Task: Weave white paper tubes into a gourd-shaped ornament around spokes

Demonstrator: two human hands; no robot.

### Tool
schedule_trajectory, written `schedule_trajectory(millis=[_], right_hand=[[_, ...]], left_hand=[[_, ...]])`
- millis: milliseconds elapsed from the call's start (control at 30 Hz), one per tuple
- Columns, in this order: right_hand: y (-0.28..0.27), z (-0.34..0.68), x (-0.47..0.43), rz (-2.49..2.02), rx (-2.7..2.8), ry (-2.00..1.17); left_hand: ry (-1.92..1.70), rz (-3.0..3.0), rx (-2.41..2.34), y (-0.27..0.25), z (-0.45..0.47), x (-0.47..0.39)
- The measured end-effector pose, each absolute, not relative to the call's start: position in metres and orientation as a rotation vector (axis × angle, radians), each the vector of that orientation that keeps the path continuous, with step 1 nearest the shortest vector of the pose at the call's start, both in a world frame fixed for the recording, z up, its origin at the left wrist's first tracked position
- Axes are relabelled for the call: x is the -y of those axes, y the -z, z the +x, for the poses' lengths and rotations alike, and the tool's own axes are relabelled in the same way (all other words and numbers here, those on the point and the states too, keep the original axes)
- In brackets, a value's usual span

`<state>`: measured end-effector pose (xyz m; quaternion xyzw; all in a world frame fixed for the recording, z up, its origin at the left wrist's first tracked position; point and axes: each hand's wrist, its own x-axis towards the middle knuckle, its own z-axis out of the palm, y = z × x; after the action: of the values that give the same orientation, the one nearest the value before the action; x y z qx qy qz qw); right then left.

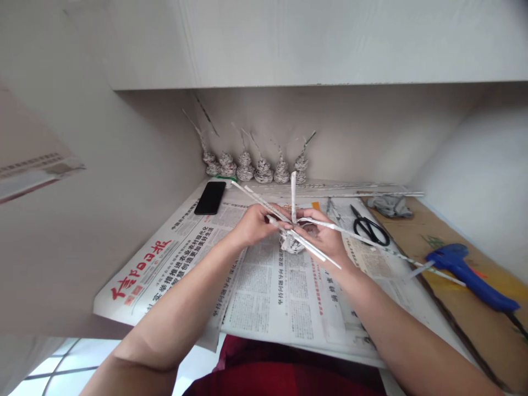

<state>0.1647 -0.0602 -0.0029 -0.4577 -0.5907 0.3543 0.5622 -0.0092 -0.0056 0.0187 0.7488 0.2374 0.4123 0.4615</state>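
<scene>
Both my hands hold a small piece woven from rolled newspaper strips (292, 243), just above the newspaper-covered table. My left hand (256, 224) pinches it from the left at its top. From the right, my right hand (327, 237) wraps around its side, thumb near the strips. Several stiff paper sticks (293, 192) fan out from its centre; one points up, and a long one (358, 237) runs right past the scissors. Fingers partly hide the weave, so I cannot tell which strip each fingertip presses.
Several gourd-shaped woven paper pieces (245, 168) stand along the back wall. A black phone (210, 198) lies left, black scissors (371, 230) right. A blue glue gun (464, 269) and crumpled grey cloth (390, 206) rest on cardboard (490, 335). A pale ledge (313, 44) overhangs the back.
</scene>
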Motion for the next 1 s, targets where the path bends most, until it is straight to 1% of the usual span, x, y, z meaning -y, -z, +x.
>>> schedule_trajectory(millis=[67,233,433,567,867,1000], right_hand=[[0.002,0.163,0.061,-1.077,1.408,-0.818],[0.001,0.158,0.066,-1.055,1.328,-0.908],[0.005,0.158,0.066,-1.076,1.366,-0.777],[0.002,0.161,0.067,-1.054,1.404,-0.798],[-0.004,0.16,0.073,-1.12,1.421,-0.658],[-0.005,0.159,0.072,-1.09,1.412,-0.672]], left_hand=[[-1.032,1.855,-0.601,-0.021,-0.009,0.007],[-1.065,1.897,-0.617,-0.019,-0.008,0.01],[-1.114,1.909,-0.664,-0.011,-0.006,0.008],[-1.124,1.902,-0.68,-0.011,-0.006,0.008],[-0.964,1.783,-0.652,-0.018,-0.008,0.008],[-0.964,1.841,-0.674,-0.023,-0.008,0.011]])
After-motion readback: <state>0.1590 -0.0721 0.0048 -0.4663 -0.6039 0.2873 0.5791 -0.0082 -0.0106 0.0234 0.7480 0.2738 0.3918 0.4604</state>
